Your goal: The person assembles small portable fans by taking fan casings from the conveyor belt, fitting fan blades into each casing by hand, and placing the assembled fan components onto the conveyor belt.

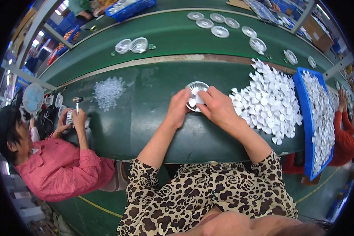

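Observation:
In front of me a round white finned housing (pixel 201 85) rests on the green workbench. My left hand (pixel 178 107) is closed on its left rim. Over its right side is my right hand (pixel 221 104), with thumb and forefinger bent round a small white plastic cap (pixel 200 100) inside the housing. Those fingers partly cover the cap, so how deep it sits I cannot tell. Right beside that hand spreads a big heap of similar white caps (pixel 259 103). Farther left lies a pile of small clear plastic pieces (pixel 108 91).
A blue tray (pixel 306 122) full of white caps stands at the right. Beyond the bench a green conveyor belt (pixel 169 44) carries several round white housings (pixel 220 31). At left a co-worker in pink (pixel 63 169) holds a hammer (pixel 78 100) and a white part. Another person in red sits far right.

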Tool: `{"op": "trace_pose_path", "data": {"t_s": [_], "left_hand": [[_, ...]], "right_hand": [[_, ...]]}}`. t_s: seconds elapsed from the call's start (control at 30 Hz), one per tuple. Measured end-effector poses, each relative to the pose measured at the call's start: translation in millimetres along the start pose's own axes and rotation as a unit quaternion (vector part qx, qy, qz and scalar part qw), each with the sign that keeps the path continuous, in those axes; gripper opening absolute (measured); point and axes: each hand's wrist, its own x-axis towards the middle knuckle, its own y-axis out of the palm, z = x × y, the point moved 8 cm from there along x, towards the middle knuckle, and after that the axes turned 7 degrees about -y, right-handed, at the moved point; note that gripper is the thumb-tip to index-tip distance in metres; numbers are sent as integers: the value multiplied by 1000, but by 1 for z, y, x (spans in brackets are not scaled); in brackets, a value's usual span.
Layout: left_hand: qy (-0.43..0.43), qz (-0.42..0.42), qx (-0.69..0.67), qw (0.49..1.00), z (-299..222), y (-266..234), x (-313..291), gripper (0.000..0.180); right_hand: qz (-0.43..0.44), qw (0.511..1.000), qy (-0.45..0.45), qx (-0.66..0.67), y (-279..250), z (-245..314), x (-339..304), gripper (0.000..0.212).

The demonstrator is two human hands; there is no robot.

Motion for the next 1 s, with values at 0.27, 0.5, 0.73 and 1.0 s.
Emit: {"op": "trace_pose_path", "data": {"t_s": [0.27, 0.5, 0.73, 1.0], "left_hand": [[97, -46, 60, 992, 2, -4, -3, 27], [129, -34, 239, 962, -19, 6, -13, 25], [193, -97, 314, 924, -25, 3, -12, 25], [155, -150, 196, 957, -28, -28, 6, 36]], "right_hand": [[-16, 999, 4, 48, 15, -6, -1, 39], [32, 933, 211, 289, 28, -57, -15, 39], [97, 913, 220, 330, 57, -73, -12, 34], [-5, 949, 264, 175, -5, -181, 80, 34]]}}
